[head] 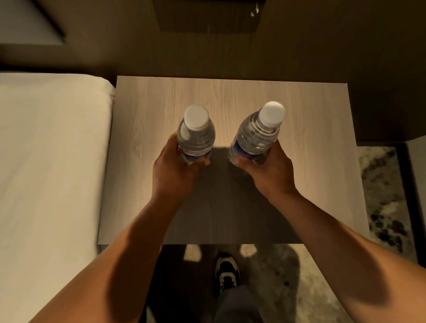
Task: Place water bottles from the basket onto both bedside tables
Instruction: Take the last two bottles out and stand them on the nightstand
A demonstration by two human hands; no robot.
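Observation:
Two clear water bottles with white caps stand upright over the light wooden bedside table (313, 117). My left hand (173, 169) is wrapped around the lower part of the left bottle (196, 134). My right hand (271, 168) grips the right bottle (258, 134), which has a blue label and leans slightly to the right. Whether the bottle bases touch the tabletop is hidden by my hands. The basket is not in view.
A bed with white sheets (36, 162) runs along the table's left side. A dark wall panel (210, 11) rises behind the table. Patterned carpet (382, 194) lies to the right, and my shoes (227, 270) stand on the floor below the table's front edge.

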